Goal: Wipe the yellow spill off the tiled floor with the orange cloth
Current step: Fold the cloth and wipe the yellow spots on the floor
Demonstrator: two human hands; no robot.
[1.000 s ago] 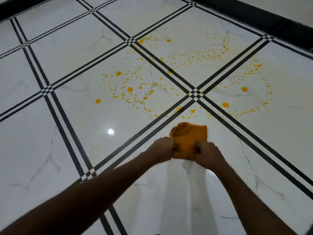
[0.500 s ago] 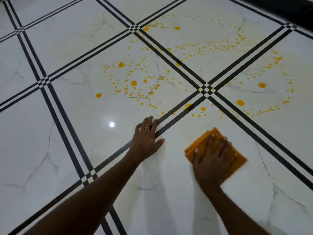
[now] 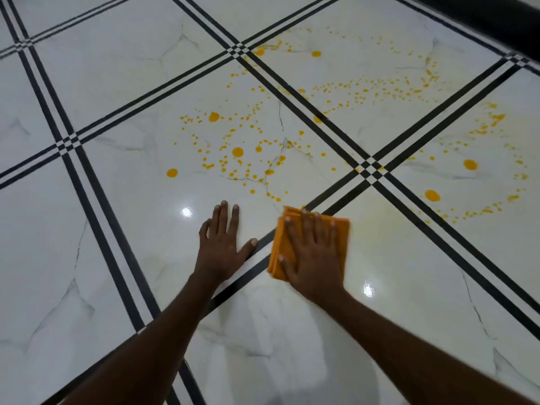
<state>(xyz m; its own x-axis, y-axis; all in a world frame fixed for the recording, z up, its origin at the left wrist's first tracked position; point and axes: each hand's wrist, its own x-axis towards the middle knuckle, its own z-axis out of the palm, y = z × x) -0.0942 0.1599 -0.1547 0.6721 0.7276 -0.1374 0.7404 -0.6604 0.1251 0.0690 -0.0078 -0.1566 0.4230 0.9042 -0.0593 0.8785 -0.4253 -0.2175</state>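
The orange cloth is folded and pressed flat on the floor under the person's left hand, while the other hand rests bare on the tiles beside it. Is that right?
Not quite: the head view shows the folded orange cloth under the right hand, not the left. The left hand is the bare one, flat on the tiled floor beside the cloth. The rest stands.

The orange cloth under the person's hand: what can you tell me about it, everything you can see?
The orange cloth is a soft-looking fabric folded into a thick, roughly square pad, its layered edges showing along the left side. It lies flat on the tiled floor, partly over a black tile line, at the near edge of the yellow spill. The right hand presses on it, palm down, fingers spread, covering its middle. The left hand rests on the floor beside it, not touching it.
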